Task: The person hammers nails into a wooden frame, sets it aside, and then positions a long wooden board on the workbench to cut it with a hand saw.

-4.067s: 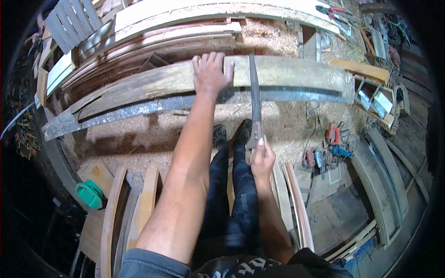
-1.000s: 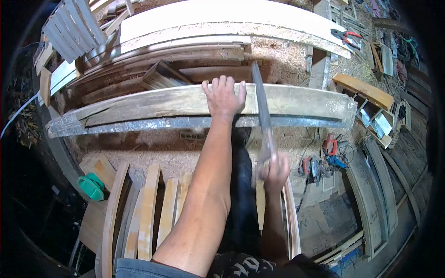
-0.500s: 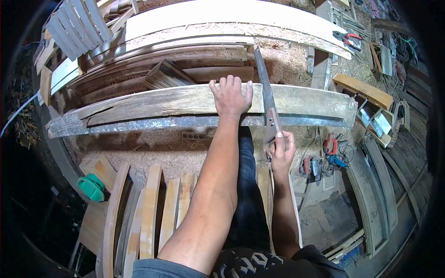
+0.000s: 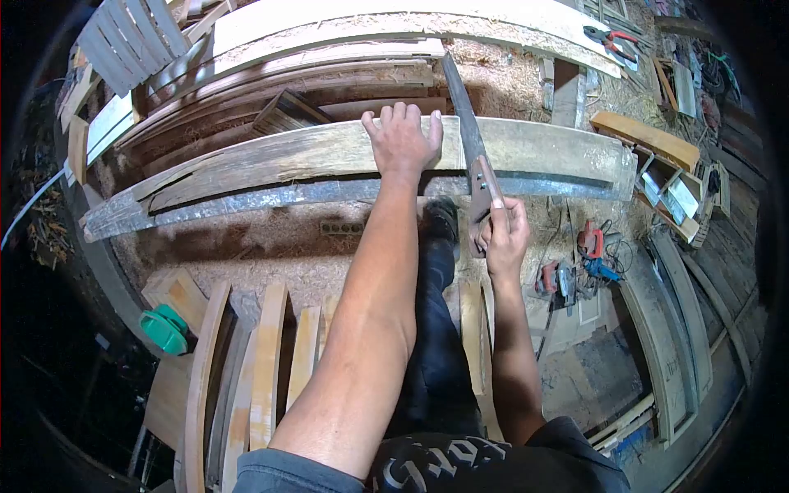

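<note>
A long weathered board (image 4: 542,150) lies across the view on top of a metal-coated beam (image 4: 288,195). My left hand (image 4: 401,141) presses on the board left of the saw, fingers spread over its far edge and thumb apart. In my right hand (image 4: 503,234) is the handle of a hand saw (image 4: 465,107), fingers wrapped round it. The saw blade crosses the board just right of my left hand, its tip pointing away past the far edge. Whether the teeth have cut into the wood cannot be made out.
Beyond lies a pale wide plank (image 4: 329,23) with red-handled pliers (image 4: 612,41) on its right end. Power tools (image 4: 592,246) rest on the floor at right. Several boards (image 4: 267,353) and a green container (image 4: 164,329) are at near left. My leg is below the beam.
My right hand and the saw have moved a little away from my body along the blade's line. The camera view has shifted slightly, and a foot now shows near the beam.
</note>
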{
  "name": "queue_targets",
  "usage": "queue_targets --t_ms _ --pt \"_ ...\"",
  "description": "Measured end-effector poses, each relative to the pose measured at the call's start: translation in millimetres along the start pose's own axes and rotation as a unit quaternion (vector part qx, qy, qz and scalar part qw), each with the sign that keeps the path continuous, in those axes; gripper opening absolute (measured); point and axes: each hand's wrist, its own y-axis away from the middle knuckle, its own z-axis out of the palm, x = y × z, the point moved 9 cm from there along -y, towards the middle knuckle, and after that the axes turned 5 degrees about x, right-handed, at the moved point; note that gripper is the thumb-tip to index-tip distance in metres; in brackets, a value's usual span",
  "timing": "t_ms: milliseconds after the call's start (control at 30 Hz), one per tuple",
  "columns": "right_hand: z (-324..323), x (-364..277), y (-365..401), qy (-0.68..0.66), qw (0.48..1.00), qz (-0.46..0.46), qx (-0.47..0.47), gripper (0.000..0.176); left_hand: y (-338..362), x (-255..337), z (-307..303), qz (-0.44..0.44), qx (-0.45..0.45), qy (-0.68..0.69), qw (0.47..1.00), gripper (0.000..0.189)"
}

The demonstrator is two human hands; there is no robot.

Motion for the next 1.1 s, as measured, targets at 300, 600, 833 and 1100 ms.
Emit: queue_targets --t_ms 300,600,833,1100 --pt "0 -17 2 -0.072 0.997 0.008 -0.033 0.021 3 2 -5 0.014 0.045 -0.002 0.999 0.044" --pt "6 -15 -14 -0.033 0.997 0.014 -0.066 0.022 2 -2 4 -0.001 0.015 -0.017 1.0 0.051" --pt "-32 -14 37 0.022 0.998 -0.043 -0.029 0.02 3 -2 2 0.017 0.06 -0.003 0.998 0.051" --pt "-44 -24 57 -0.004 0.997 -0.06 -0.055 0.029 12 8 -19 0.005 0.109 0.035 0.993 0.048"
